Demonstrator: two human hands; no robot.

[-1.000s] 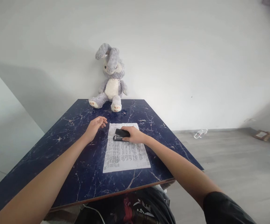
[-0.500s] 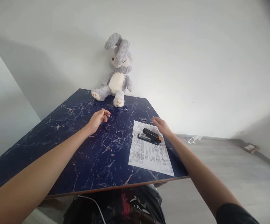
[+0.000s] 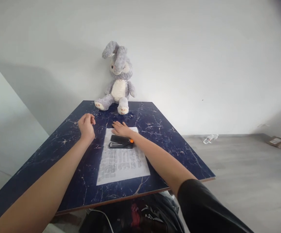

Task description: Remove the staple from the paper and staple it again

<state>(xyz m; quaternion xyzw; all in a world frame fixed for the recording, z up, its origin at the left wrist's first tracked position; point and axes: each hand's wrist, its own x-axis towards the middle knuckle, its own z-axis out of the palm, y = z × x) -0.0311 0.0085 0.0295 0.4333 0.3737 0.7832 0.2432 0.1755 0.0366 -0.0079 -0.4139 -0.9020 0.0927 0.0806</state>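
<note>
A printed white sheet of paper (image 3: 121, 165) lies on the dark blue marbled table (image 3: 82, 181). On the sheet's upper part rests a black stapler (image 3: 121, 142) with an orange tip at its right end. My right hand (image 3: 121, 129) is spread over the top of the sheet, just beyond the stapler, and its forearm passes over the sheet's right edge. My left hand (image 3: 87, 123) is closed above the table to the left of the sheet; whether its curled fingers hold anything is hidden.
A grey plush rabbit (image 3: 119, 89) sits at the table's far edge against the wall. A clear plastic item (image 3: 210, 139) and a cardboard piece (image 3: 276, 141) lie on the floor at the right. A dark bag with a white cable is below the near edge.
The sheet and stapler have shifted left and turned, together with my right hand, which is now over the sheet's top. My left hand has moved left and its fingers have curled in.
</note>
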